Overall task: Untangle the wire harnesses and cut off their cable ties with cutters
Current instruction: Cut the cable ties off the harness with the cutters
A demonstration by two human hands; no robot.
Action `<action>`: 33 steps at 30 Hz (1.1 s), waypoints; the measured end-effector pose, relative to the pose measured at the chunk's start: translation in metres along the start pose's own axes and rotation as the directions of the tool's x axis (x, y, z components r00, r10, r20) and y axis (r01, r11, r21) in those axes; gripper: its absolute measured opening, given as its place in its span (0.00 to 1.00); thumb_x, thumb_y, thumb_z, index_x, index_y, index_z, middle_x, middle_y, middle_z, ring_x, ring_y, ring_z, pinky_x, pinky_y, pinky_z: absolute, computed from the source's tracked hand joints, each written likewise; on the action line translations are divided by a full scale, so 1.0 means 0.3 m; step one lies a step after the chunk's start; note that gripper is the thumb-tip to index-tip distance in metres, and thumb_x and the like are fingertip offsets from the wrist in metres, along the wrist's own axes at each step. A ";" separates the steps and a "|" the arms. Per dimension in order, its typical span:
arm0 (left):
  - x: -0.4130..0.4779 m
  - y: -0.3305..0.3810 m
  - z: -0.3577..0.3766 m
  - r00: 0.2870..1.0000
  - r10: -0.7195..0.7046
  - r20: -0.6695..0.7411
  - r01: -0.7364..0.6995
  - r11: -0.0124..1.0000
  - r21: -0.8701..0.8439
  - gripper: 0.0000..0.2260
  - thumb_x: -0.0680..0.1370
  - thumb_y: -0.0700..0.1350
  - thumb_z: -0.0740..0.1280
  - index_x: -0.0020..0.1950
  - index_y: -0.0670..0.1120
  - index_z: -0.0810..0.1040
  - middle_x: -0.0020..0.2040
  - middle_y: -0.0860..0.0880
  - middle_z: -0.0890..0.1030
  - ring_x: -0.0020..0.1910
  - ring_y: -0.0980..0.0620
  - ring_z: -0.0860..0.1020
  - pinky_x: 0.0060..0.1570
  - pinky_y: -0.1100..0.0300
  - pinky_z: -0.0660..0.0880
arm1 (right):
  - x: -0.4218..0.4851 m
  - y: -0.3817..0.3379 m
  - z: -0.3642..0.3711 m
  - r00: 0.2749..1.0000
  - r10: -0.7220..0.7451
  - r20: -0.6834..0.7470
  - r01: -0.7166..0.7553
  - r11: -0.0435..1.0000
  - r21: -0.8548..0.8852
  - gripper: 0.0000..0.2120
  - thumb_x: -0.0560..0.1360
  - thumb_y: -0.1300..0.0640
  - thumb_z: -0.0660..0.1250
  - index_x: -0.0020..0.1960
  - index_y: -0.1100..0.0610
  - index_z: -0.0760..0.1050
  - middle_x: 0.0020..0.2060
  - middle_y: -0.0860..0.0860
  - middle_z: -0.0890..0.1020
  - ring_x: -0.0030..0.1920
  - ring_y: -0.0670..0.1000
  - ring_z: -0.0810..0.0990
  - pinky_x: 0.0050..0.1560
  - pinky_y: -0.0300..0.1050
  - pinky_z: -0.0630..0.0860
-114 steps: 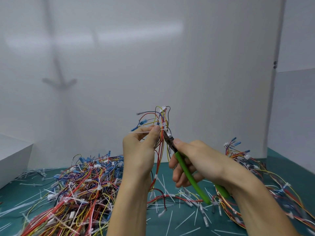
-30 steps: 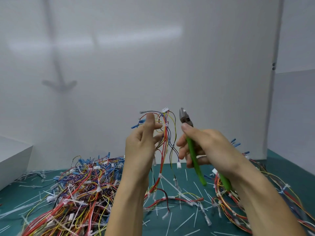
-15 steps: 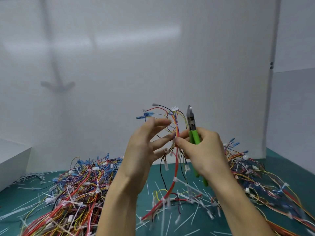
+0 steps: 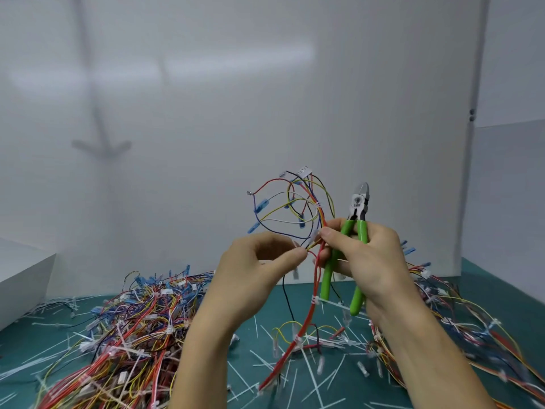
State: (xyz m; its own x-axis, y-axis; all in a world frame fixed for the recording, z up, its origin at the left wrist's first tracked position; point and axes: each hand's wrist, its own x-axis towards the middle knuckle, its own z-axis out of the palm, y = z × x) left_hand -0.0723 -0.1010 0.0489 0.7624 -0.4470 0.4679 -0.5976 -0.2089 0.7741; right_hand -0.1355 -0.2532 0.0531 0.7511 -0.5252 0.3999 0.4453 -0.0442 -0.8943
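Note:
I hold one wire harness [image 4: 298, 202] up in front of the white wall, its red, yellow, blue and black wires fanning out above my hands and trailing down to the mat. My left hand [image 4: 259, 264] pinches thin wires of it between thumb and forefinger. My right hand [image 4: 362, 255] grips the green-handled cutters [image 4: 358, 219], jaws pointing up and closed, and its thumb and forefinger also pinch the harness bundle just right of my left fingertips. A white cable tie [image 4: 318, 204] wraps the bundle above my fingers.
A big tangle of harnesses [image 4: 126, 326] lies on the green mat at the left, and another pile [image 4: 460, 329] at the right. Several cut white tie pieces [image 4: 309, 367] litter the mat [image 4: 38, 335] between them. A white box [image 4: 20, 281] stands at far left.
My hands have come together on the harness: the left fingers closed from spread to a pinch, and the right hand with the cutters shifted right and slightly down.

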 end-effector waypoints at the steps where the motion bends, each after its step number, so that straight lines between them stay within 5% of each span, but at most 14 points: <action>1: 0.006 -0.005 0.007 1.000 0.010 -0.002 -0.010 0.999 0.040 0.09 0.73 0.56 0.73 0.50 0.55 0.84 0.48 0.56 0.84 0.50 0.62 0.81 0.53 0.58 0.77 | -0.001 0.001 0.001 1.000 0.003 0.003 -0.003 1.000 0.012 0.07 0.77 0.66 0.68 0.41 0.59 0.81 0.28 0.53 0.82 0.28 0.49 0.81 0.33 0.41 0.81; 4: 0.015 -0.009 0.021 0.999 0.036 -0.006 -0.036 0.995 0.089 0.07 0.74 0.54 0.71 0.48 0.53 0.82 0.52 0.55 0.80 0.54 0.57 0.78 0.55 0.55 0.77 | -0.001 0.005 0.003 0.999 0.023 0.031 -0.024 0.998 0.052 0.09 0.78 0.65 0.68 0.40 0.58 0.81 0.29 0.53 0.83 0.30 0.49 0.82 0.34 0.42 0.81; 8: 0.013 -0.014 0.011 0.997 0.067 -0.027 -0.067 0.998 0.010 0.03 0.75 0.48 0.73 0.44 0.50 0.84 0.37 0.55 0.84 0.38 0.58 0.81 0.40 0.64 0.76 | 0.005 0.011 0.003 0.999 0.034 0.034 -0.035 0.999 0.032 0.05 0.78 0.63 0.68 0.43 0.59 0.81 0.31 0.54 0.83 0.31 0.50 0.82 0.37 0.43 0.83; 12: 0.014 -0.023 0.000 0.992 0.017 -0.128 -0.025 0.998 -0.055 0.01 0.73 0.47 0.75 0.42 0.53 0.86 0.37 0.54 0.86 0.37 0.54 0.83 0.42 0.59 0.80 | 0.012 0.022 -0.004 0.999 -0.010 0.041 0.018 0.981 -0.193 0.04 0.77 0.56 0.69 0.45 0.57 0.79 0.33 0.53 0.82 0.35 0.51 0.82 0.39 0.43 0.82; 16: 0.014 -0.033 0.003 0.963 -0.071 -0.261 0.046 0.994 -0.098 0.04 0.71 0.46 0.77 0.40 0.55 0.85 0.35 0.55 0.85 0.35 0.56 0.83 0.41 0.60 0.80 | 0.007 0.007 -0.003 0.979 -0.160 0.123 0.202 0.797 -0.570 0.19 0.78 0.36 0.58 0.40 0.50 0.73 0.26 0.43 0.78 0.30 0.40 0.76 0.32 0.31 0.70; 18: 0.016 -0.039 0.004 0.939 -0.102 -0.329 0.076 0.993 -0.091 0.05 0.70 0.47 0.78 0.38 0.56 0.84 0.33 0.56 0.85 0.33 0.58 0.83 0.39 0.62 0.78 | -0.003 -0.003 0.000 0.958 -0.179 0.224 0.286 0.661 -0.694 0.25 0.74 0.30 0.48 0.39 0.49 0.69 0.26 0.44 0.77 0.29 0.41 0.74 0.27 0.37 0.65; 23: 0.013 -0.036 0.008 0.914 -0.060 -0.401 0.090 0.994 0.056 0.03 0.70 0.49 0.78 0.40 0.53 0.86 0.34 0.58 0.85 0.32 0.65 0.80 0.38 0.66 0.76 | -0.014 0.023 0.008 0.907 -0.180 0.381 0.420 0.320 -0.849 0.23 0.78 0.32 0.48 0.44 0.49 0.69 0.36 0.45 0.73 0.39 0.51 0.73 0.36 0.48 0.62; 33: 0.011 -0.021 0.018 0.911 -0.006 -0.413 0.084 0.982 0.171 0.02 0.72 0.51 0.76 0.40 0.55 0.86 0.30 0.59 0.81 0.32 0.62 0.77 0.34 0.63 0.71 | -0.019 0.039 0.011 0.889 -0.158 0.429 0.455 0.221 -0.862 0.21 0.78 0.31 0.48 0.42 0.47 0.65 0.36 0.45 0.72 0.39 0.51 0.72 0.34 0.46 0.61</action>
State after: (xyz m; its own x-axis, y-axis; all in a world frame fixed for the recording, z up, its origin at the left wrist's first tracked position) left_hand -0.0673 -0.1057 0.0433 0.8007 -0.0467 0.5973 -0.5648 -0.3915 0.7265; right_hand -0.1328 -0.2480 0.0410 0.8068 -0.0954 0.5831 0.0204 -0.9818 -0.1888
